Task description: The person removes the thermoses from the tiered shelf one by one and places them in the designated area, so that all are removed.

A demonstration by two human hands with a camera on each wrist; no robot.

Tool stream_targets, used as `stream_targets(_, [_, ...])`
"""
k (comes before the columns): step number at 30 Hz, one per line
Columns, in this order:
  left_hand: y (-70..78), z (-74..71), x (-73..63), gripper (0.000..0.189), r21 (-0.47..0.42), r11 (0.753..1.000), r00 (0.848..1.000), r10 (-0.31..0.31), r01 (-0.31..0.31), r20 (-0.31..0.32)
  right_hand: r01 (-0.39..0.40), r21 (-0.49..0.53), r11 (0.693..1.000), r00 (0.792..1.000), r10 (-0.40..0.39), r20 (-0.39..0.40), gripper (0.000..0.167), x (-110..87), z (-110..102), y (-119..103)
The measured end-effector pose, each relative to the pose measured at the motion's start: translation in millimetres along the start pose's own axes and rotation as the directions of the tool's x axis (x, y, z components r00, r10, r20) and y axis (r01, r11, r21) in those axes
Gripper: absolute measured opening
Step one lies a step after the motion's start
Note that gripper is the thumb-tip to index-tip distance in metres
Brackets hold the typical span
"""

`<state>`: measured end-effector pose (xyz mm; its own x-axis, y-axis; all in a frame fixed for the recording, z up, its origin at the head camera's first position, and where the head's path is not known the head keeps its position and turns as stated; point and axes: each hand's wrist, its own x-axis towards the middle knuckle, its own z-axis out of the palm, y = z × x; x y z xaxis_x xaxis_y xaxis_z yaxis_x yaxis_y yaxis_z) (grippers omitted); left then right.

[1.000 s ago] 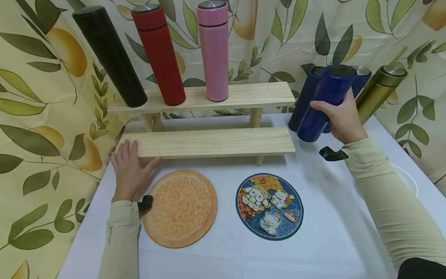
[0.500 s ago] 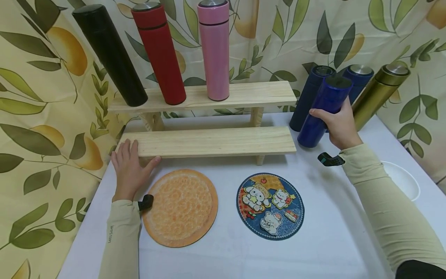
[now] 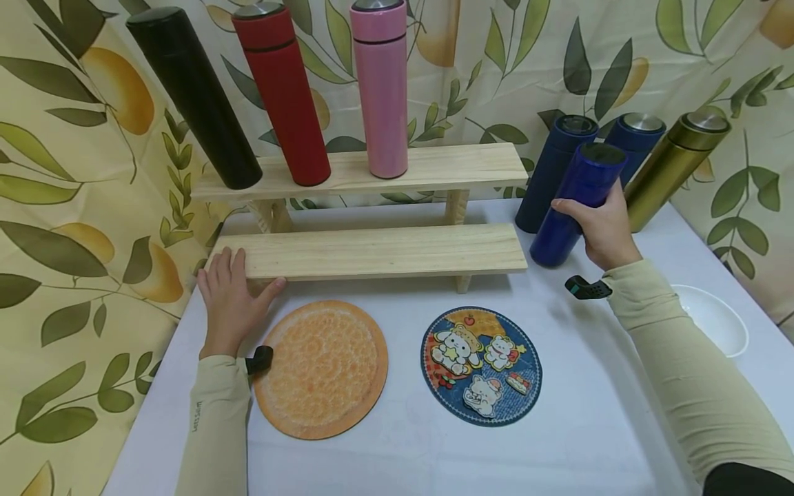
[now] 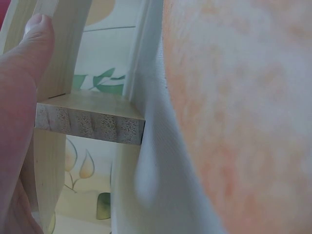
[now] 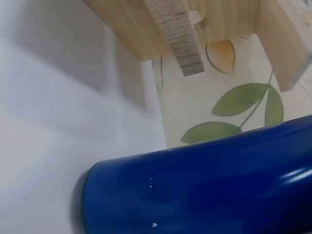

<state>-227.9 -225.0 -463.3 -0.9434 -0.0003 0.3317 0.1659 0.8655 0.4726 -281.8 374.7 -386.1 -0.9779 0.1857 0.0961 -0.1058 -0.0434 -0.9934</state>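
Observation:
My right hand (image 3: 604, 231) grips a glossy blue thermos (image 3: 578, 203) around its side, thumb across the front. In the right wrist view the thermos (image 5: 204, 185) has its base right at the white tabletop, with a narrow shadow along it. Two darker blue thermoses (image 3: 548, 176) (image 3: 635, 141) and a gold one (image 3: 676, 169) stand close behind. My left hand (image 3: 229, 300) rests on the left end of the wooden stand's lower shelf (image 3: 378, 251). Its fingers lie straight over the board, and in the left wrist view the thumb (image 4: 41, 36) lies along the board's edge.
On the upper shelf (image 3: 459, 165) stand black (image 3: 195, 100), red (image 3: 285, 96) and pink (image 3: 380, 93) thermoses. An orange round mat (image 3: 321, 368) and a blue cartoon mat (image 3: 434, 386) lie in front. A white dish (image 3: 722, 324) sits partly behind the right forearm.
My right hand has lowered the blue thermos slightly toward the tabletop and nearer to me, uncovering more of the thermoses behind. The left hand has stayed on the shelf.

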Motion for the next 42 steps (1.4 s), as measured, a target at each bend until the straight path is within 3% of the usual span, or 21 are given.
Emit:
stream_targets(27, [0.9, -0.7, -0.1, 0.104, 0.005, 1.0, 1.0, -0.003, 0.003, 0.007, -0.015, -0.059, 0.998, 1.0, 0.015, -0.005, 0.098, -4.8, -4.6, 12.1])
stream_targets(35, [0.0, -0.6, -0.8, 0.104, 0.0, 1.0, 1.0, 0.002, -0.002, -0.004, -0.028, -0.151, 0.988, 1.0, 0.027, -0.009, 0.096, -9.5, -3.8, 9.2])
stream_targets(42, [1.7, -1.3, 0.0, 0.105, 0.003, 1.0, 1.0, 0.006, -0.006, -0.003, 0.001, -0.149, 0.989, 1.0, -0.002, -0.009, 0.094, -12.6, -10.1, 0.9])
